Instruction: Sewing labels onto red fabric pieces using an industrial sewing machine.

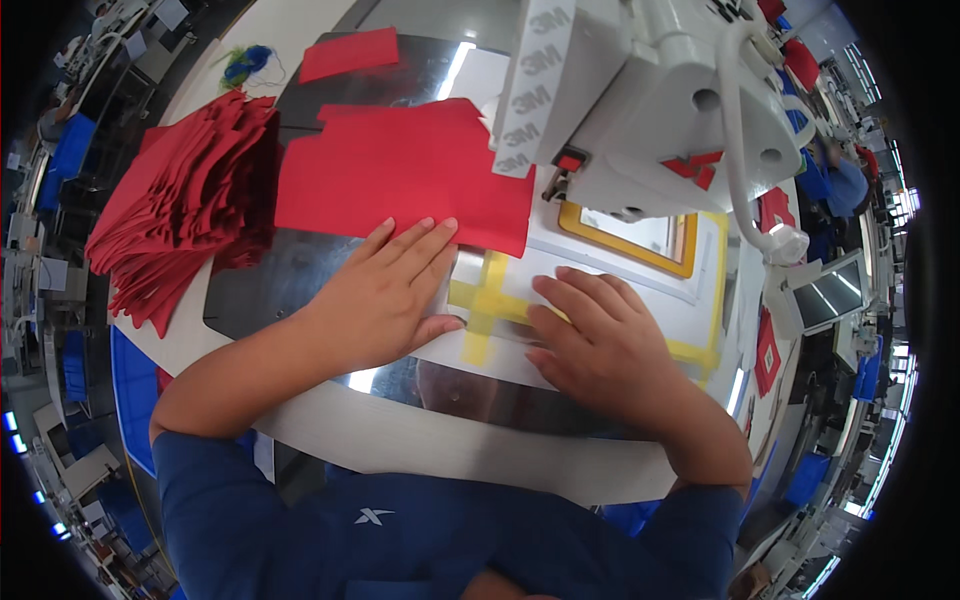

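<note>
Here, left hand point(383, 287) on red fabric point(400, 170); right hand point(612, 345) near one frame point(689, 246).

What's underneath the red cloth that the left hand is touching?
A dark plate shows along the near edge of the red cloth, where the left hand rests; yellow tape shows by its right corner. What lies under the middle is covered.

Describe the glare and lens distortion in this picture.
Head view: bright streaks glare off the metal plate and the screen, none on the red cloth; head view: the front edge of the white table looks bowed, and the corners are black.
</note>
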A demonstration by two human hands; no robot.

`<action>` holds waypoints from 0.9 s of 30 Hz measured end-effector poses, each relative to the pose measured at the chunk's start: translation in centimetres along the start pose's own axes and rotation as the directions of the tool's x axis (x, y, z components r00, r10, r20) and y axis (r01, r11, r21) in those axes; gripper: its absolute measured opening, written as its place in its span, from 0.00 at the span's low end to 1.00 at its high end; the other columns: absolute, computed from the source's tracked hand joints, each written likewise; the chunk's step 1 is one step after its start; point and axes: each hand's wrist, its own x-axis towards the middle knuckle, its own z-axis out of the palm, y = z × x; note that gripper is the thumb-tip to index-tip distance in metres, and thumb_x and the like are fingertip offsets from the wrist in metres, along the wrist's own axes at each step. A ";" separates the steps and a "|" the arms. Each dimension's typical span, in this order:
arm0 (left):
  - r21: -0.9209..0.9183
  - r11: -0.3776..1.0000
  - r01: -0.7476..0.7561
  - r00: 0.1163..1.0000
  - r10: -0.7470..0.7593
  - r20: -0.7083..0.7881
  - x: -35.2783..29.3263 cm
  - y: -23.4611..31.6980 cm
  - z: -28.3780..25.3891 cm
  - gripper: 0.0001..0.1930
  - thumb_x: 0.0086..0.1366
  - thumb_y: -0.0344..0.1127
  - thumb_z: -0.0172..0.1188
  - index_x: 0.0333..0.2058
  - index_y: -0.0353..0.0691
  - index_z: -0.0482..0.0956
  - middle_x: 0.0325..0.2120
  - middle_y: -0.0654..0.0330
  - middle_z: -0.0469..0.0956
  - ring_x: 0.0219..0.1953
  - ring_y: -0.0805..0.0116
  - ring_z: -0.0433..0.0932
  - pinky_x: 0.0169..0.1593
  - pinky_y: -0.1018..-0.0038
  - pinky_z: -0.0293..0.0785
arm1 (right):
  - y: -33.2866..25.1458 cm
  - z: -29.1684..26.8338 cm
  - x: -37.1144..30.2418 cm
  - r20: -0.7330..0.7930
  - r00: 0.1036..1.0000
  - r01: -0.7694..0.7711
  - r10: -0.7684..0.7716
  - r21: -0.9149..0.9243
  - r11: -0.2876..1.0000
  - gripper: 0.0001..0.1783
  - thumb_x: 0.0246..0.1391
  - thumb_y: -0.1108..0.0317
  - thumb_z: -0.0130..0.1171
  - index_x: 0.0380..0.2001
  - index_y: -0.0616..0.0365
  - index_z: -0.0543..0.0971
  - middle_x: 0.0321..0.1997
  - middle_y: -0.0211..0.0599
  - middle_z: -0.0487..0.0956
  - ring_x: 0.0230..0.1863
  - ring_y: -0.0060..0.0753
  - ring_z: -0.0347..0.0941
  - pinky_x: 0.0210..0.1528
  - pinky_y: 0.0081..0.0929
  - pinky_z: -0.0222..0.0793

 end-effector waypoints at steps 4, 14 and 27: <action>0.006 1.000 -0.014 0.999 0.014 0.042 0.5 0.3 0.9 0.44 0.70 0.58 0.66 0.71 0.27 0.68 0.76 0.40 0.61 0.79 0.42 0.59 0.81 0.45 0.47 | -0.7 2.4 0.6 -0.012 1.000 0.000 -0.001 -0.082 0.997 0.21 0.54 0.62 0.72 0.47 0.62 0.82 0.66 0.49 0.77 0.64 0.50 0.77 0.62 0.43 0.76; -0.020 1.000 -0.008 0.998 0.009 0.068 0.4 0.6 0.5 0.46 0.67 0.58 0.67 0.71 0.26 0.67 0.77 0.38 0.60 0.80 0.41 0.58 0.82 0.44 0.46 | 0.0 4.0 1.6 0.001 0.998 -0.054 0.056 -0.217 0.975 0.20 0.68 0.56 0.63 0.45 0.64 0.89 0.69 0.54 0.76 0.70 0.56 0.71 0.65 0.51 0.71; 0.169 0.984 0.054 0.995 -0.068 0.074 1.3 -0.4 0.0 0.44 0.74 0.60 0.58 0.73 0.26 0.66 0.79 0.41 0.58 0.81 0.47 0.57 0.82 0.47 0.46 | 2.6 2.9 -3.1 -0.052 0.989 -0.144 0.135 -0.453 0.880 0.30 0.65 0.50 0.66 0.55 0.68 0.85 0.71 0.45 0.77 0.63 0.48 0.76 0.59 0.47 0.72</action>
